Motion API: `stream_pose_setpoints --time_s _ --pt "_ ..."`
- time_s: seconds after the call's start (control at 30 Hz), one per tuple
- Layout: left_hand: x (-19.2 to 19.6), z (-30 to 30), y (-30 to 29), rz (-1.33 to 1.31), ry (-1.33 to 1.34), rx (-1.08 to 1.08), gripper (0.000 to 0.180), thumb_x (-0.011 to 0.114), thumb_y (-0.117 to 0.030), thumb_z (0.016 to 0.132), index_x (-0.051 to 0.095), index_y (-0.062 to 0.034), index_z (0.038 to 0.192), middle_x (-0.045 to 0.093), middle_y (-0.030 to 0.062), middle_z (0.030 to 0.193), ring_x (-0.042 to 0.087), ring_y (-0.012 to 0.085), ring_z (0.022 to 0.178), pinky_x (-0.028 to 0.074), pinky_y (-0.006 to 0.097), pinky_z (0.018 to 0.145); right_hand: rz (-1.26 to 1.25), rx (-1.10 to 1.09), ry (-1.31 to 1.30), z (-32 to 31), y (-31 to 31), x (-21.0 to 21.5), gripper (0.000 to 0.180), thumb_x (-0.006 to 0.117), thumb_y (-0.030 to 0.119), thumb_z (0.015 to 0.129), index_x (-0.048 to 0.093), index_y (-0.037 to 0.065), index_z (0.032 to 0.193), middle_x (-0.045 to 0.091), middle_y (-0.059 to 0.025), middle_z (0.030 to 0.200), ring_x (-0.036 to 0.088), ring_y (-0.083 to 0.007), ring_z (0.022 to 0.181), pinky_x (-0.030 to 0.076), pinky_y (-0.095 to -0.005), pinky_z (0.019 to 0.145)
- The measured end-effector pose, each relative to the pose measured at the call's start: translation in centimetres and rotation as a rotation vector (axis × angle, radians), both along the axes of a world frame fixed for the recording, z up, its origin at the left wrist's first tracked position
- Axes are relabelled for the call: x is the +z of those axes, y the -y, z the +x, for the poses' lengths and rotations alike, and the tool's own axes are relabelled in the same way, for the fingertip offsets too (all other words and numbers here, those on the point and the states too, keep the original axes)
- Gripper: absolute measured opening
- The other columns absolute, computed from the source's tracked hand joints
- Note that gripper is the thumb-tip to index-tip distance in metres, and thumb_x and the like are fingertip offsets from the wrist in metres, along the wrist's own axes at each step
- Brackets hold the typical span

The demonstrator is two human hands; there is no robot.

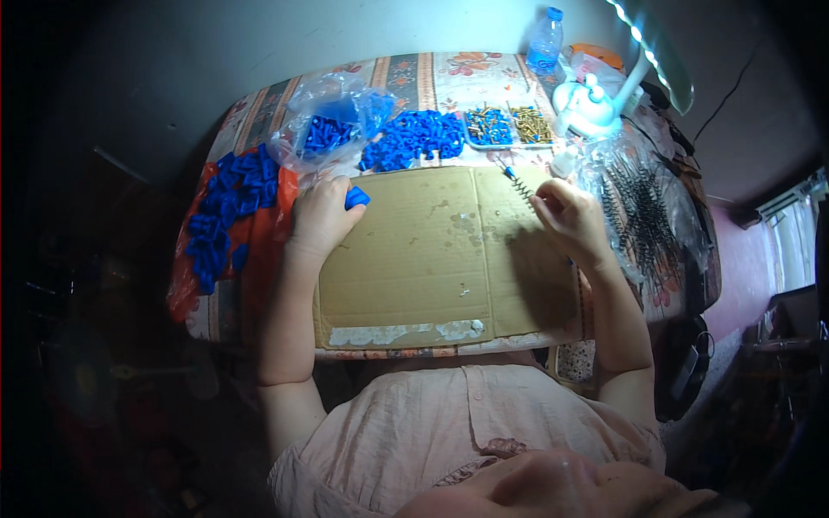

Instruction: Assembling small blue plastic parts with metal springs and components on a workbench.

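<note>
Cardboard sheet (432, 250) covers floral table (449, 69), dim room.

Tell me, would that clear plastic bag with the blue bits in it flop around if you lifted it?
Probably yes. The clear plastic bag looks thin and crinkled, so it would likely sag rather than hold its shape. The blue pieces inside would probably slide to the lowest spot. Its mouth seems open, so some might spill out.

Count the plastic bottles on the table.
1: a clear plastic bottle with a blue cap stands at the table's far edge, left of the desk lamp. Others may be hidden behind clutter.
</note>
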State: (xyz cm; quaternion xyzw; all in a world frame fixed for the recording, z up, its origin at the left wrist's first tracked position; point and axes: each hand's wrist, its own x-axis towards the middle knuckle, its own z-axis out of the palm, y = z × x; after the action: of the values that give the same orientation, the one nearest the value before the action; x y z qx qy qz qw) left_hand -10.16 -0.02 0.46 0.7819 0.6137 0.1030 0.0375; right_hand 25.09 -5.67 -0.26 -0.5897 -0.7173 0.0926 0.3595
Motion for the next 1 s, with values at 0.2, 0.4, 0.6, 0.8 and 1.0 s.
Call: stream_pose_setpoints --time_s 0.2,0.4,0.6,0.8,1.0 --pt "0.9 2.2 1.2 -0.164 0.449 -0.105 0.029 0.071 -0.013 0.074 0.062 -0.0030 0.099 0.064 0.0081 0.090 0.064 0.0151 0.073 0.052 0.029 0.069 0.074 0.155 0.054 0.0 -0.1 -0.6 0.013 0.069 0.017 0.083 0.061 0.007 0.080 0.060 -0.0085 0.064 0.062 -0.0240 0.057 0.048 -0.0346 0.054" --pt "-0.3 3.4 2.6 -0.470 0.935 -0.301 0.036 0.072 -0.016 0.080 0.061 0.0010 0.110 0.063 0.0026 0.090 0.059 0.0073 0.073 0.050 0.023 0.067 0.019 0.218 0.112 -0.9 0.7 0.1 0.011 0.068 0.016 0.082 0.062 0.008 0.082 0.061 -0.0080 0.068 0.063 -0.0247 0.061 0.049 -0.0350 0.056" --pt "-1.2 2.8 1.9 -0.800 1.225 -0.305 0.030 0.068 -0.016 0.085 0.056 -0.0015 0.109 0.058 -0.0003 0.083 0.055 0.0048 0.066 0.047 0.020 0.057 -0.125 0.322 0.276 -2.6 -0.1 3.7 0.014 0.067 0.019 0.082 0.062 0.008 0.088 0.064 -0.0084 0.075 0.065 -0.0266 0.069 0.051 -0.0378 0.063" --pt "-2.4 2.9 1.5 -0.852 1.348 -0.231 0.029 0.066 -0.019 0.090 0.049 -0.0064 0.110 0.058 0.0000 0.081 0.054 0.0040 0.062 0.044 0.018 0.052 -0.049 0.229 0.446 -3.8 -6.4 3.5 0.018 0.064 0.018 0.083 0.061 0.004 0.095 0.065 -0.0140 0.082 0.065 -0.0324 0.079 0.051 -0.0422 0.069" --pt "-3.0 2.9 1.1 -0.769 1.420 -0.252 0.034 0.067 -0.019 0.090 0.046 -0.0066 0.113 0.058 0.0004 0.081 0.053 0.0034 0.061 0.044 0.018 0.052 -0.143 0.034 0.628 -4.6 -12.5 1.6 0.020 0.063 0.010 0.074 0.061 0.001 0.092 0.063 -0.0212 0.087 0.065 -0.0360 0.082 0.052 -0.0449 0.072"
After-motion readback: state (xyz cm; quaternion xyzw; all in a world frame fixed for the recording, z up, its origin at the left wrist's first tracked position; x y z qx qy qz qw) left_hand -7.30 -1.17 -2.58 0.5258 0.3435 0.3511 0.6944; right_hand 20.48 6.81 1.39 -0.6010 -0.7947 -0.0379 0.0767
